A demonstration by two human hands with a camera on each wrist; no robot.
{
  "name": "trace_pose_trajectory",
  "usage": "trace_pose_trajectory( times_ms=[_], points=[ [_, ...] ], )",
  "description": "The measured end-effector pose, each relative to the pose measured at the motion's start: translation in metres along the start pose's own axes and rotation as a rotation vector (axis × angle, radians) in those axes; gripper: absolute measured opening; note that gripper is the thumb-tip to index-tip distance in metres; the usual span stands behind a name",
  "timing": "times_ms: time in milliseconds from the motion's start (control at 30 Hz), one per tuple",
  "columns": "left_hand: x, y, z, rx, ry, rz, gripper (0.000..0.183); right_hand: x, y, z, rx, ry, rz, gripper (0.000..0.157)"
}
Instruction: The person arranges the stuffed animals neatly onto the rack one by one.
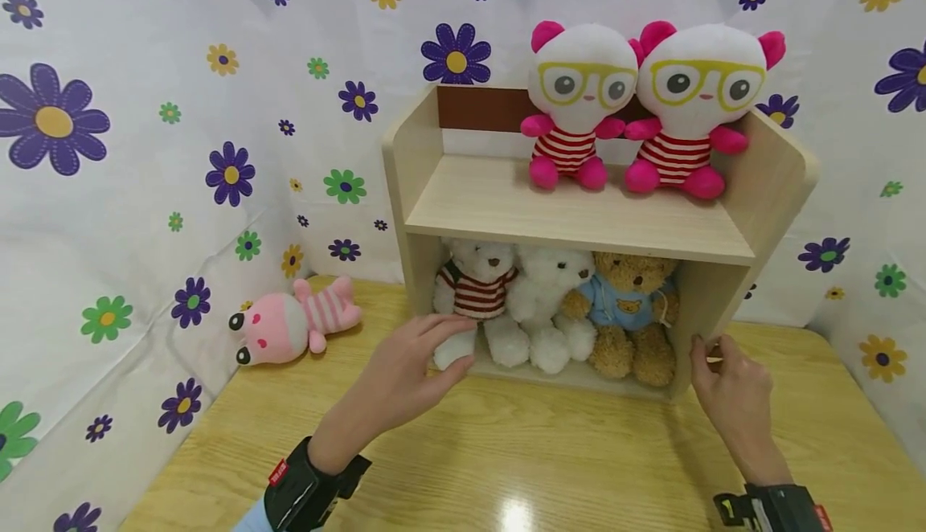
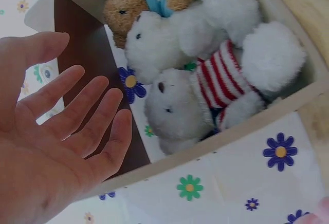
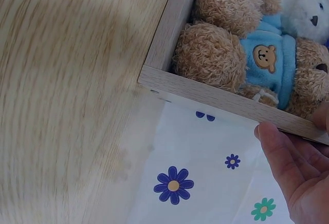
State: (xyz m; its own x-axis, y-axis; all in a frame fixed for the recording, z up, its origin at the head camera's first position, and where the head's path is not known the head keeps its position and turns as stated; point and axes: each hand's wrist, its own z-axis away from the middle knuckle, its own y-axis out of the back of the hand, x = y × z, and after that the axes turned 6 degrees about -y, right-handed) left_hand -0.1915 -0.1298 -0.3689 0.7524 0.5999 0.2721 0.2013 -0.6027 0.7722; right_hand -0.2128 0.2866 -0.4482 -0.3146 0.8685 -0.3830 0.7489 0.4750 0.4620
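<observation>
A small pale wooden shelf [image 1: 579, 235] stands on the table. My left hand [image 1: 412, 367] is held before its lower left corner, fingers spread and holding nothing, overlapping a white teddy bear [image 1: 481, 291] in a red-striped shirt. My right hand [image 1: 736, 391] pinches the front edge of the shelf's right side panel [image 3: 216, 94], fingertips along the outer face in the right wrist view. Beside that panel, inside the lower compartment, sits a brown teddy bear [image 1: 631, 315] in a blue top. A plain white teddy bear [image 1: 553, 299] leans between the other two.
Two pink-and-white plush toys, a smaller one [image 1: 582, 98] and a bigger one [image 1: 690, 106], sit side by side on the upper board. A pink plush toy [image 1: 282, 327] lies on the wooden table [image 1: 448, 452] at the left. Flower-printed cloth [image 1: 145, 218] hangs behind.
</observation>
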Motion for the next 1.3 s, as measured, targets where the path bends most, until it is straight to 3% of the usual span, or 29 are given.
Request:
trace_pose_trajectory(
  times_ms=[533,1067,1300],
  points=[
    [-0.030,-0.003,0.037,-0.017,0.176,-0.047,0.038,0.003,0.001,0.000,-0.005,0.013,0.009,0.011],
    [-0.072,0.001,0.062,-0.028,0.330,-0.112,0.039,0.002,0.000,0.002,-0.009,-0.018,-0.006,0.010],
    [-0.090,-0.001,0.069,0.001,0.387,-0.168,0.038,0.004,0.000,0.002,-0.023,-0.011,0.001,0.011]
  ],
)
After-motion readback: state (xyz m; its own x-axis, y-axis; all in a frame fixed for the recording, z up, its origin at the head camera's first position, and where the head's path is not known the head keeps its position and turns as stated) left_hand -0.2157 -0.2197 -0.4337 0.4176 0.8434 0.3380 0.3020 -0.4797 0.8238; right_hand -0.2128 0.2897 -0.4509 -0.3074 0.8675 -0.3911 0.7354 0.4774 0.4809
